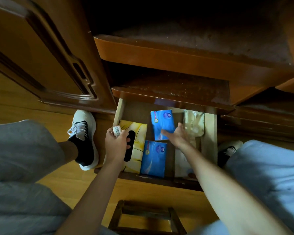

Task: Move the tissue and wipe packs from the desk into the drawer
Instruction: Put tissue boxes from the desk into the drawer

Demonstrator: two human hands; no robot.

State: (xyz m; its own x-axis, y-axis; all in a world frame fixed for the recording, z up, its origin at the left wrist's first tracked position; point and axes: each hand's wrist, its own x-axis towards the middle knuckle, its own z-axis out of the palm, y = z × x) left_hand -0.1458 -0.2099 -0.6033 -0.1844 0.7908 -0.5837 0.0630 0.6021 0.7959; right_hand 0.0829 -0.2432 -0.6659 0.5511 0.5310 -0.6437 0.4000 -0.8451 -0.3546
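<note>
The drawer [210, 133] is pulled out below the desk edge. Inside lie a yellow tissue box [137, 133] with a black slot at the left, a blue pack [153, 158] at the front middle, and a second blue pack [161, 121] further back. My right hand [178, 136] reaches in with fingers stretched, touching the rear blue pack's right side. My left hand [116, 143] hovers over the yellow box and grips a small white pack [116, 130]. A pale beige pack [193, 122] lies at the drawer's right.
The desk's shelves [159, 53] overhang the drawer from behind. A wooden cabinet door [41, 56] stands at the left. My knees and shoes flank the drawer on the wooden floor. A wooden stool [146, 217] sits just in front, below my arms.
</note>
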